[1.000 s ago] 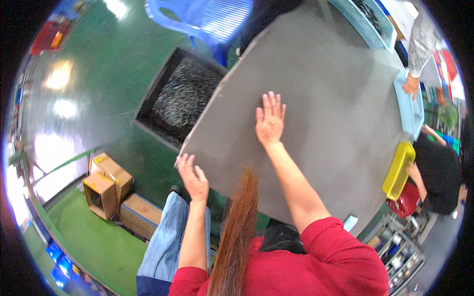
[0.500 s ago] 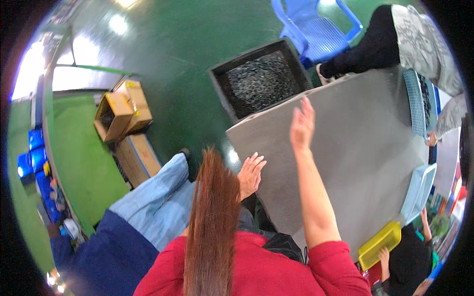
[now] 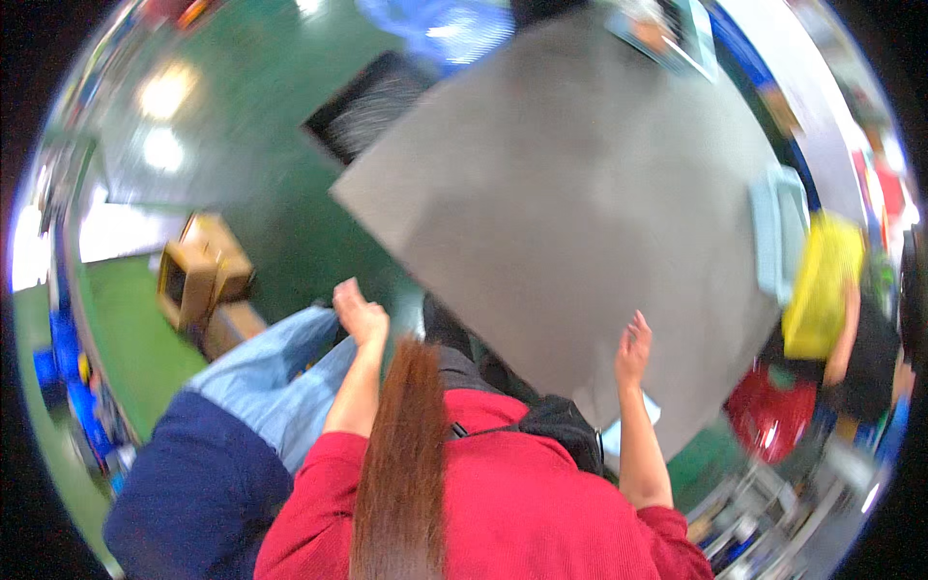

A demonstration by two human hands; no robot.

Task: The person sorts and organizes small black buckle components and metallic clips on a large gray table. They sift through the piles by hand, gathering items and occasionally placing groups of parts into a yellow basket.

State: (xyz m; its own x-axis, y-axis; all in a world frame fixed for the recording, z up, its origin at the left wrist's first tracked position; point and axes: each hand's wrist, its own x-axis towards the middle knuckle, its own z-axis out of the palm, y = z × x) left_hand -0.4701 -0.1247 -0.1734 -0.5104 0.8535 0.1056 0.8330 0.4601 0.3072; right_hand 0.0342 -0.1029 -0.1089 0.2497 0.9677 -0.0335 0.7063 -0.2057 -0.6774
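Note:
My left hand [image 3: 362, 314] hangs off the left edge of the grey table [image 3: 580, 213], near a neighbour's pale jeans [image 3: 275, 372]. It is empty, with loosely bent fingers slightly apart. Over the near right part of the tabletop is my right hand [image 3: 633, 353], fingers pointing away from me and nothing in them; I cannot tell if it touches the surface. A pale blue flat thing [image 3: 638, 418] shows beside my right forearm.
Beyond the table's left corner a black tray [image 3: 338, 130] stands on the floor by a blue chair [image 3: 454, 34]. Cardboard boxes [image 3: 198, 275] lie left. On the right are a light blue basket [image 3: 778, 232], a co-worker's yellow basket [image 3: 822, 280] and a red stool [image 3: 770, 411].
My left hand has moved left, off the table's edge. My right hand has come back toward me and rightward. The view has turned, and the yellow basket appears raised.

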